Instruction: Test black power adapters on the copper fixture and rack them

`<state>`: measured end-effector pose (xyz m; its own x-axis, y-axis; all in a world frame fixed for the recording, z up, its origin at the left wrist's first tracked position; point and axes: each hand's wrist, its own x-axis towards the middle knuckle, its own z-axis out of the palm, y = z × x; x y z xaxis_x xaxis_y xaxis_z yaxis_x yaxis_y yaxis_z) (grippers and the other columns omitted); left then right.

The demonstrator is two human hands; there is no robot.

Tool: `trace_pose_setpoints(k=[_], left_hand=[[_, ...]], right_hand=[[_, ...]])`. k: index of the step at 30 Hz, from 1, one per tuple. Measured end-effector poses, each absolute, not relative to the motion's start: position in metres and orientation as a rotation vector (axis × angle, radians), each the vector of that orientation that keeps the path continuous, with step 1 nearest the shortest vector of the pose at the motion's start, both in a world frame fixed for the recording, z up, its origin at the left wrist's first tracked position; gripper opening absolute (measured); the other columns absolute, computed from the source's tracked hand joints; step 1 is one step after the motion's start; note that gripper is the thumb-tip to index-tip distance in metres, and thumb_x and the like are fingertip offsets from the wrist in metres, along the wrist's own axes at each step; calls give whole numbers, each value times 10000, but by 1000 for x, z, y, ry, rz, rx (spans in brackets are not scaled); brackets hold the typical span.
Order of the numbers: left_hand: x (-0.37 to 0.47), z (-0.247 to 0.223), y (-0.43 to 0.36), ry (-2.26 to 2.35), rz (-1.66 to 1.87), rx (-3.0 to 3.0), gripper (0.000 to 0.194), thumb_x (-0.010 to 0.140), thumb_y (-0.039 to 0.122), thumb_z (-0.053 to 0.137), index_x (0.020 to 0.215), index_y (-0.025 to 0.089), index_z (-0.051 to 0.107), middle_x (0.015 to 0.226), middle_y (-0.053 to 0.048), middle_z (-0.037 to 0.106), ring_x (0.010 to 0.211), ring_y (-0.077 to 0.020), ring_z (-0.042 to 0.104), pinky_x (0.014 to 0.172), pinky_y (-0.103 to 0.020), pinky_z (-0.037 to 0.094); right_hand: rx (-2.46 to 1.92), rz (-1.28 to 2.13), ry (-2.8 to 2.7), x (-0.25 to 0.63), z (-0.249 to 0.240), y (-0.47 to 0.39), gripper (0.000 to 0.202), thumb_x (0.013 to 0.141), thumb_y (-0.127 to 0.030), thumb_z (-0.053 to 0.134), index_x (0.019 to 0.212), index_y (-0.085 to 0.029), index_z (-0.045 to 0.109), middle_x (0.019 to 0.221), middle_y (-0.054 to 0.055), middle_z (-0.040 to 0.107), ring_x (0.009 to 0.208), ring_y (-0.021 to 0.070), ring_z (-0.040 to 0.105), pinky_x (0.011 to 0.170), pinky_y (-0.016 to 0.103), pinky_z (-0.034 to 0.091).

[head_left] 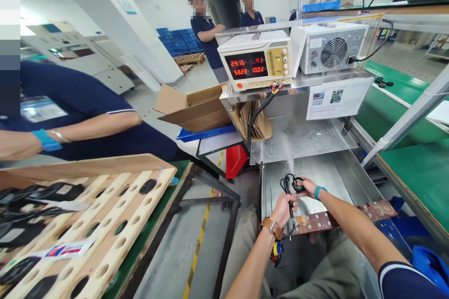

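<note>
My left hand (pixel 285 209), a brown watch strap at its wrist, is closed around a looped black cable (pixel 286 181) above the metal tray (pixel 338 168). Just to the right, my right hand (pixel 309 187) pinches a round black part (pixel 298 184), whose exact kind I cannot make out. Below my hands, a brown strip with metal studs (pixel 314 221) runs across the near side of the tray. Yellow, red and blue wires (pixel 276 250) hang under its left end. Pale smoke or vapour (pixel 289 161) rises just beyond the cable.
A power supply with red digits (pixel 256 63) stands on the shelf ahead, beside a grey fan-cooled unit (pixel 333 49). At left, a wooden rack (pixel 140 196) holds black devices, and a co-worker's arm (pixel 94 126) reaches over it. Green benches (pixel 421 163) lie right.
</note>
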<state>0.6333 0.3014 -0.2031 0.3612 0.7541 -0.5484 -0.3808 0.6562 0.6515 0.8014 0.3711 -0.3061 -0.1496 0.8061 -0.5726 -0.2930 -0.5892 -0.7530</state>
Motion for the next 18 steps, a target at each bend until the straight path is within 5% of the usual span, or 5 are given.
trace_pose_setpoints(k=[18], left_hand=[[634, -210, 300, 958, 822, 460, 373, 573, 183, 614, 884, 201, 408, 644, 63, 443, 495, -78, 431, 467, -199, 221]], right_hand=[[-1320, 1767, -565, 804, -307, 375, 291, 812, -153, 704, 1063, -185, 560, 934, 59, 610, 771, 224, 641, 612, 349, 643]])
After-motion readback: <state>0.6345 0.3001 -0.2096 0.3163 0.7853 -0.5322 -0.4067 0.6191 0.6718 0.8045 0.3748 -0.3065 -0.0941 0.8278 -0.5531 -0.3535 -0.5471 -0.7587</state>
